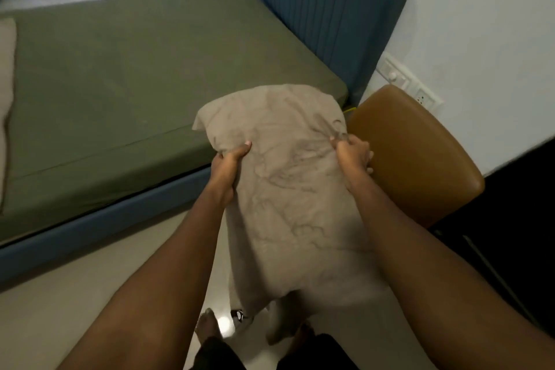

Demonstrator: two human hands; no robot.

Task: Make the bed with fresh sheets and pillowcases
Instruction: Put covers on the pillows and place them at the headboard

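Observation:
A pillow in a beige pillowcase (pixel 288 177) hangs upright in front of me, beside the near corner of the bed. My left hand (pixel 228 165) grips its left edge with the thumb on the front. My right hand (pixel 351 153) pinches bunched fabric at its right edge. The case's loose lower end droops toward my feet. The mattress wears a smooth olive-green fitted sheet (pixel 135 84). Another beige pillow or folded cloth (pixel 6 99) lies on the bed at the far left, cut off by the frame.
A blue padded headboard (pixel 330 9) stands behind the bed. A brown leather stool (pixel 420 159) sits right of the pillow, against a white wall with switch plates (pixel 405 81). A pale tiled floor (pixel 75 294) runs along the blue bed base. Dark furniture fills the lower right.

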